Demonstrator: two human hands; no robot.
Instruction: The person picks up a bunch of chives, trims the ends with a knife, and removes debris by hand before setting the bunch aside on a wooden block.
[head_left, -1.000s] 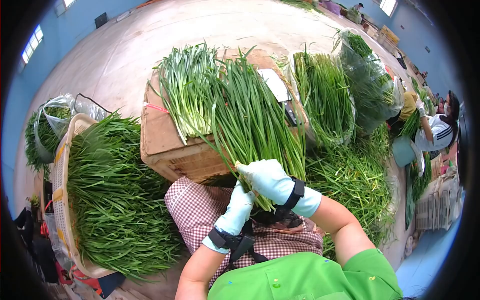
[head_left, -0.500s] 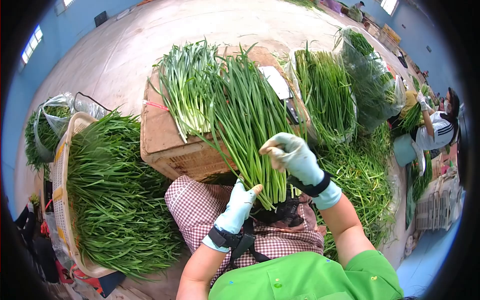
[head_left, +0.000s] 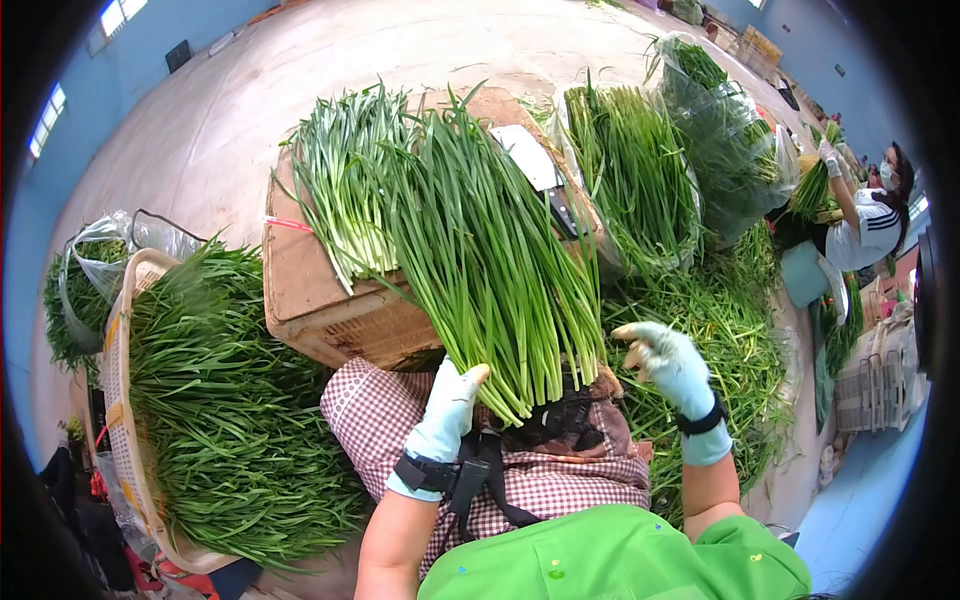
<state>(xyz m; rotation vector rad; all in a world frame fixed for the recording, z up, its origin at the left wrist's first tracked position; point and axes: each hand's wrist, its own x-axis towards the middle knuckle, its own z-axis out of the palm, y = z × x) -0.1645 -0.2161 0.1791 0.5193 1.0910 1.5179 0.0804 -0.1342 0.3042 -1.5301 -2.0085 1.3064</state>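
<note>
My left hand (head_left: 452,405), in a pale blue glove with bare fingertips or worn tips, is closed around the stem ends of a large bunch of garlic chives (head_left: 500,290). The bunch fans out over my lap and across the wooden board (head_left: 310,285) on a crate. My right hand (head_left: 660,362), gloved the same way, is apart from the bunch on its right, fingers loosely bent and spread, with nothing visible in them. A second pile of chives (head_left: 350,190) lies on the board at the left. A cleaver (head_left: 530,160) with a black handle rests on the board's right side.
A basket (head_left: 118,370) heaped with chives stands at my left. More chives in plastic bags (head_left: 640,180) stand at the right, above loose leaves (head_left: 735,350) on the floor. A co-worker (head_left: 862,225) sits at the far right holding greens.
My right hand has moved down and right, away from the bunch. The chives now spread wider to the right, while my left hand still grips them. The view has shifted slightly.
</note>
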